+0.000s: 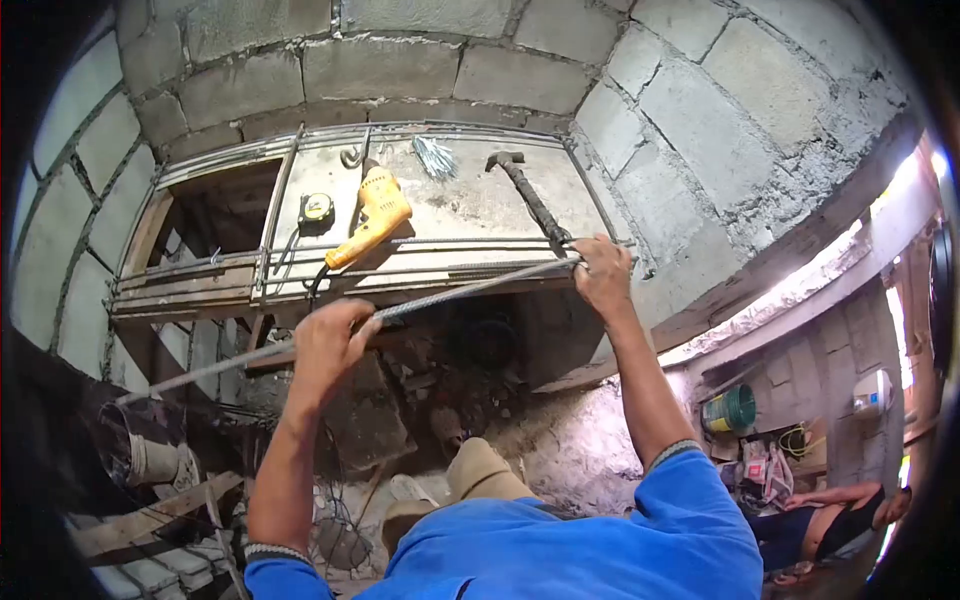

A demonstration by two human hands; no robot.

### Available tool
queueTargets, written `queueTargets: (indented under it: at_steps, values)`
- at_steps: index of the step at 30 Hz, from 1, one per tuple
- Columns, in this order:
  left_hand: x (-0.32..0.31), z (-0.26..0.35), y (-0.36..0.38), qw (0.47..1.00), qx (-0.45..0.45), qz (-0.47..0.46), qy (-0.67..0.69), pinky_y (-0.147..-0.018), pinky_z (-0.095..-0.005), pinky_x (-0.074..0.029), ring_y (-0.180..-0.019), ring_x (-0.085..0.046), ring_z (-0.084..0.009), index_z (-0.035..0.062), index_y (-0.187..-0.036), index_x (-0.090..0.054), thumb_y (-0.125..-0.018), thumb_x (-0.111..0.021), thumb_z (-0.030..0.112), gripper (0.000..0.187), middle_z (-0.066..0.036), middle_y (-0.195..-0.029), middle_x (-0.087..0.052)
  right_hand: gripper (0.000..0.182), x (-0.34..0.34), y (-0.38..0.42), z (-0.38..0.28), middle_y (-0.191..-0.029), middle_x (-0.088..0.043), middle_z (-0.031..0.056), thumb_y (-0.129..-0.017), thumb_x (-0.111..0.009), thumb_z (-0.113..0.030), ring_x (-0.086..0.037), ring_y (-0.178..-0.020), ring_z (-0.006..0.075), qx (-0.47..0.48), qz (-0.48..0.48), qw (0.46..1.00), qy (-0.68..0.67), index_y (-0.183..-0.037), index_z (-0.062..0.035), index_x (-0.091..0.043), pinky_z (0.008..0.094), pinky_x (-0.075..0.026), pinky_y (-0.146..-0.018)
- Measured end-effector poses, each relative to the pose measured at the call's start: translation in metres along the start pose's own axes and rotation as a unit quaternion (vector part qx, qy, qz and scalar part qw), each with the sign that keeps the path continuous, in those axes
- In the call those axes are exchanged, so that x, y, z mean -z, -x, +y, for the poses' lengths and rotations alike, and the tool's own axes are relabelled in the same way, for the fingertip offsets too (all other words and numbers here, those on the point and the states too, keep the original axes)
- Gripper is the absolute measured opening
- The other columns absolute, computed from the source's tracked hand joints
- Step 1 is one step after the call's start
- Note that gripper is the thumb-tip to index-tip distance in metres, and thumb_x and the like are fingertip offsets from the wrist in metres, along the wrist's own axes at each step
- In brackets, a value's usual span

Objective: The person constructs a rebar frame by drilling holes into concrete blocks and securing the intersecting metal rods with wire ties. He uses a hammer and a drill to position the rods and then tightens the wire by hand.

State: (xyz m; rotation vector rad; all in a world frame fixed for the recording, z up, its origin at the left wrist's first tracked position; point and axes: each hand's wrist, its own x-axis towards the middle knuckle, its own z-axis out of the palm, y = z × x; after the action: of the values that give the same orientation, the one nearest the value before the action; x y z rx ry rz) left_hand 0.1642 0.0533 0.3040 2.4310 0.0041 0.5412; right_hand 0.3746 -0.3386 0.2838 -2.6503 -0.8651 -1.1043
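Observation:
A long ribbed steel bar [460,292] slants across in front of me, its near end low at the left. My left hand [335,342] is closed around its middle. Higher up, my right hand [603,275] grips the bar close to its far end, by the table's front right corner. Behind the bar, on the pale board [480,205], lie a yellow power drill [383,205], a tape measure [317,208], a hammer [528,195] with a dark wrapped handle and a bundle of thin wires [433,157]. Thinner rods [430,243] run along the board's front edge.
Concrete block walls [380,70] enclose the table at the back and sides. A whitish bucket [152,460] and wooden planks [150,520] are at lower left. Rubble covers the floor below. At right are a green bucket [730,410] and another person [830,520].

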Motion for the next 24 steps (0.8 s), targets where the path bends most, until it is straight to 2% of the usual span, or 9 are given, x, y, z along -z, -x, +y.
queueTargets:
  at_steps: [3,5,6,8,10,12,16,20,24]
  values:
    - [-0.044,0.006,-0.075,0.995,-0.075,0.063,-0.017,-0.069,-0.0448,-0.049,-0.077,-0.063,-0.0344,0.0071,-0.084,-0.068,-0.084,-0.071,0.02,0.013,-0.013,-0.079,-0.062,0.027,-0.037,-0.042,-0.009,-0.105,-0.069,0.0056,-0.076,-0.07,-0.011,-0.061,-0.106,0.0267,0.019,-0.004,0.999,-0.029,-0.103,-0.016,-0.069,0.0445,-0.039,-0.095]
    - [-0.085,-0.001,-0.125,0.991,-0.108,0.068,-0.031,-0.068,-0.0483,-0.048,-0.077,-0.062,-0.0349,0.0066,-0.076,-0.064,-0.082,-0.065,0.012,0.008,-0.015,-0.075,-0.059,0.023,-0.09,-0.054,0.022,-0.103,-0.069,0.0084,-0.077,-0.068,-0.012,-0.062,-0.104,0.0285,0.005,-0.016,0.996,-0.086,-0.1,-0.0141,-0.071,0.0455,-0.041,-0.094]
    - [-0.103,0.001,-0.144,0.993,-0.092,0.038,-0.062,-0.071,-0.0451,-0.049,-0.079,-0.062,-0.0325,0.0054,-0.084,-0.066,-0.085,-0.061,0.008,0.006,-0.014,-0.077,-0.062,0.021,-0.12,-0.06,0.038,-0.101,-0.07,0.0112,-0.078,-0.065,-0.012,-0.063,-0.102,0.0303,-0.012,-0.038,0.99,-0.133,-0.098,-0.0123,-0.072,0.0466,-0.043,-0.093]
    - [-0.141,-0.004,-0.182,0.989,-0.123,0.058,-0.066,-0.073,-0.0441,-0.05,-0.082,-0.063,-0.0331,0.0077,-0.082,-0.066,-0.084,-0.059,0.011,0.008,-0.014,-0.079,-0.062,0.018,-0.154,-0.065,0.068,-0.097,-0.07,0.0151,-0.078,-0.061,-0.013,-0.064,-0.096,0.0336,-0.051,-0.049,0.986,-0.153,-0.091,-0.0082,-0.073,0.0482,-0.046,-0.088]
    - [-0.173,-0.009,-0.214,0.986,-0.129,0.07,-0.077,-0.071,-0.0474,-0.05,-0.083,-0.064,-0.0338,0.0084,-0.074,-0.065,-0.075,-0.061,0.009,0.004,-0.013,-0.077,-0.062,0.019,-0.182,-0.061,0.1,-0.095,-0.07,0.0154,-0.08,-0.061,-0.016,-0.065,-0.094,0.0346,-0.039,-0.044,0.99,-0.126,-0.091,-0.0061,-0.073,0.0475,-0.046,-0.086]
    - [-0.187,-0.023,-0.237,0.98,-0.14,0.127,-0.066,-0.072,-0.0435,-0.049,-0.078,-0.061,-0.0304,0.01,-0.075,-0.066,-0.078,-0.067,0.01,0.003,-0.01,-0.073,-0.06,0.02,-0.188,-0.066,0.113,-0.099,-0.071,0.0141,-0.081,-0.065,-0.015,-0.065,-0.096,0.0338,-0.017,-0.073,0.99,-0.12,-0.097,-0.0065,-0.071,0.0463,-0.046,-0.09]
    - [-0.212,-0.067,-0.262,0.989,-0.112,0.083,-0.045,-0.075,-0.0442,-0.048,-0.081,-0.061,-0.0329,0.0097,-0.077,-0.068,-0.077,-0.066,0.01,0.002,-0.011,-0.074,-0.06,0.021,-0.206,-0.079,0.112,-0.101,-0.071,0.0141,-0.081,-0.069,-0.018,-0.065,-0.098,0.0323,-0.054,-0.138,0.979,-0.143,-0.097,-0.0045,-0.071,0.0455,-0.044,-0.094]
    - [-0.227,-0.084,-0.277,0.991,-0.1,0.084,-0.042,-0.077,-0.046,-0.048,-0.087,-0.061,-0.0337,0.0102,-0.082,-0.069,-0.078,-0.063,0.009,0.007,-0.013,-0.081,-0.062,0.02,-0.213,-0.09,0.106,-0.1,-0.071,0.0136,-0.081,-0.069,-0.018,-0.064,-0.097,0.0321,-0.077,-0.136,0.973,-0.171,-0.094,-0.004,-0.072,0.0448,-0.043,-0.095]
    - [-0.236,-0.096,-0.298,0.991,-0.105,0.087,-0.009,-0.076,-0.0447,-0.047,-0.085,-0.061,-0.0318,0.0118,-0.075,-0.066,-0.072,-0.066,0.012,0.003,-0.009,-0.079,-0.062,0.02,-0.223,-0.094,0.123,-0.094,-0.07,0.0154,-0.077,-0.073,-0.018,-0.063,-0.093,0.0353,-0.077,-0.111,0.968,-0.213,-0.09,-0.0026,-0.072,0.0448,-0.044,-0.092]
